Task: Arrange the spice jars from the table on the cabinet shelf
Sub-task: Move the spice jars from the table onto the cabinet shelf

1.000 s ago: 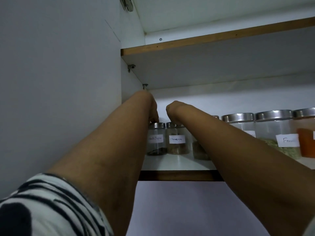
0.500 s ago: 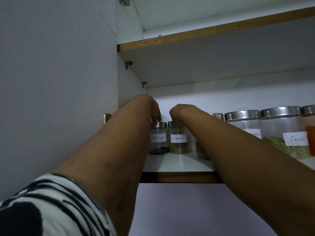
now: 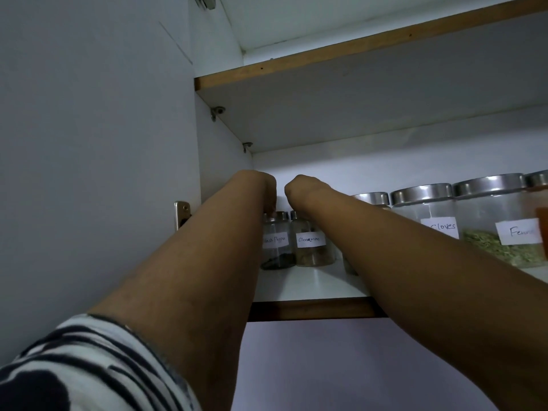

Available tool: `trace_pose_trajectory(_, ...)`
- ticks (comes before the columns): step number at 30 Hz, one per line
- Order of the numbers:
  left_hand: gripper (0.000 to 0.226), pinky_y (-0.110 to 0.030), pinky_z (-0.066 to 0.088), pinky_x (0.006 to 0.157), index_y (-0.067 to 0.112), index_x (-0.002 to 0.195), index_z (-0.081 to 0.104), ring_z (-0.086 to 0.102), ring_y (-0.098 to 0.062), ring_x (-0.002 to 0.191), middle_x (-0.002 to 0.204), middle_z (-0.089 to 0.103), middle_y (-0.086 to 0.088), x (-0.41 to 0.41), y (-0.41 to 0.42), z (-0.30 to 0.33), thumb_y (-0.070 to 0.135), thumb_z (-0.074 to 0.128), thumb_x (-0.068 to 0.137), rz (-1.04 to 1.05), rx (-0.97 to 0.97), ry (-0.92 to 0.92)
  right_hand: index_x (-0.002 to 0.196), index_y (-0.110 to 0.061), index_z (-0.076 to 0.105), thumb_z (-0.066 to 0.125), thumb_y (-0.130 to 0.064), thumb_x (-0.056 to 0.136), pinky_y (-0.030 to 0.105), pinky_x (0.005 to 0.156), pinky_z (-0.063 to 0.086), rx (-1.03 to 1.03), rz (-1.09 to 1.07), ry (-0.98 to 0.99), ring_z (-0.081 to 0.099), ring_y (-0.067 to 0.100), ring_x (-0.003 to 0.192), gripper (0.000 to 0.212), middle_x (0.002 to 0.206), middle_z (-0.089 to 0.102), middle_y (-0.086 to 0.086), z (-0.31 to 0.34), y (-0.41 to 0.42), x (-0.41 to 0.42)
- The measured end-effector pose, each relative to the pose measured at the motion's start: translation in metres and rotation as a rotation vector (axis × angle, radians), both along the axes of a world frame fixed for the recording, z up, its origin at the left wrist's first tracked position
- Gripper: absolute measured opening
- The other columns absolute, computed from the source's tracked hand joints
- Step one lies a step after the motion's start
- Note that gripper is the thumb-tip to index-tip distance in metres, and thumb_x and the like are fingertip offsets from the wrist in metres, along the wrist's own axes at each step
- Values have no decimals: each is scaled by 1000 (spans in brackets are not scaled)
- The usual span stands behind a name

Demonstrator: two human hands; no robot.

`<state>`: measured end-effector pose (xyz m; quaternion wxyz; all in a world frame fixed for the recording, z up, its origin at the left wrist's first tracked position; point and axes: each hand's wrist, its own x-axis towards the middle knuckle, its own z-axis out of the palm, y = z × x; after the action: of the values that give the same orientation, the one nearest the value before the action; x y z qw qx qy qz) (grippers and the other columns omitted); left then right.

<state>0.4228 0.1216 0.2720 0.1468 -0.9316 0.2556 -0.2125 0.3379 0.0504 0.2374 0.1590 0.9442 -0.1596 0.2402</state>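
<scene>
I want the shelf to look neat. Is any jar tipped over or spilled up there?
Nothing stands out. The small clear Black Pepper jar and the small clear Cinnamon jar stand upright side by side on the white cabinet shelf. The bigger steel-lidded Cloves jar stands upright too. No spill shows.

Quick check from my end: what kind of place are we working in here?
Most likely a home kitchen, inside a wall cabinet. Labelled spice jars stand on the white shelf: Black Pepper jar, Cinnamon jar, Cloves jar. A door hinge sits at the cabinet's left edge.
</scene>
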Motion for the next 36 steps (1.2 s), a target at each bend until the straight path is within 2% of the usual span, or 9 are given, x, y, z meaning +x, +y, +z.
trace_pose_trajectory(3, 31, -39, 51, 99, 16, 115, 72, 67, -20, 104, 111, 71, -3, 1, 1, 3, 27, 71, 86, -4, -10, 18, 97, -6, 54, 64, -6, 88, 28, 82, 43, 7, -33, 8, 41, 17, 62, 13, 71, 38, 6, 4, 0, 1)
trace_pose_trajectory(6, 33, -40, 49, 101, 17, 120, 69, 64, -20, 107, 117, 68, -2, 1, 2, 2, 24, 68, 88, -6, -4, 32, 67, -6, 41, 65, -7, 88, 29, 87, 45, 10, -49, -21, 36, 15, 59, 31, 71, 39, 6, 5, -4, 5)
trace_pose_trajectory(9, 39, -43, 48, 103, 13, 124, 63, 61, -25, 113, 123, 62, -5, -3, -2, -2, 31, 67, 89, 13, 42, 88, 64, -7, 37, 65, -7, 88, 28, 81, 42, -13, -41, -32, 35, 16, 59, 37, 71, 37, 6, 3, -5, 5)
trace_pose_trajectory(14, 45, -43, 46, 105, 9, 135, 54, 59, -28, 113, 132, 58, -14, -9, -9, -9, 24, 63, 94, -15, -28, 154, 90, -8, 43, 66, -11, 88, 25, 77, 37, -22, -7, -25, 34, 16, 58, 23, 70, 35, 6, 0, -6, 3)
trace_pose_trajectory(20, 39, -39, 49, 101, 13, 131, 58, 60, -27, 115, 129, 60, -10, -10, -8, -11, 19, 63, 93, -32, 12, 62, 94, -11, 49, 65, -13, 89, 27, 79, 42, -42, -37, 52, 46, 19, 73, 17, 71, 36, 3, -2, -3, 5)
trace_pose_trajectory(24, 38, -39, 50, 100, 14, 129, 60, 60, -27, 113, 128, 60, -10, -14, -6, -13, 20, 66, 91, -40, 11, 36, 126, -6, 55, 65, -13, 90, 27, 81, 41, -66, -22, 56, 46, 19, 77, 38, 72, 36, 3, -2, -4, 6)
trace_pose_trajectory(29, 44, -38, 49, 99, 14, 130, 59, 61, -26, 112, 126, 62, -9, -18, -8, -18, 30, 66, 90, -58, 1, 34, 126, -4, 56, 63, -13, 91, 26, 78, 40, 81, 10, 13, 47, 18, 74, 37, 74, 39, 5, -4, -6, 4)
trace_pose_trajectory(33, 41, -36, 38, 102, 7, 136, 51, 52, -29, 123, 137, 55, -13, -40, -10, -17, 24, 54, 98, -245, -104, 28, 134, -5, 50, 60, -9, 91, 29, 83, 43, 437, 111, -268, 55, 24, 96, 44, 113, 56, 12, -5, 1, -11)
trace_pose_trajectory(36, 35, -32, 34, 103, 1, 134, 51, 47, -30, 127, 140, 50, -16, -55, -4, -12, 8, 45, 101, -334, -183, -45, 144, -3, 37, 59, -9, 93, 33, 104, 39, 685, 186, -370, 48, 29, 128, 56, 143, 44, 16, 5, 15, -26)
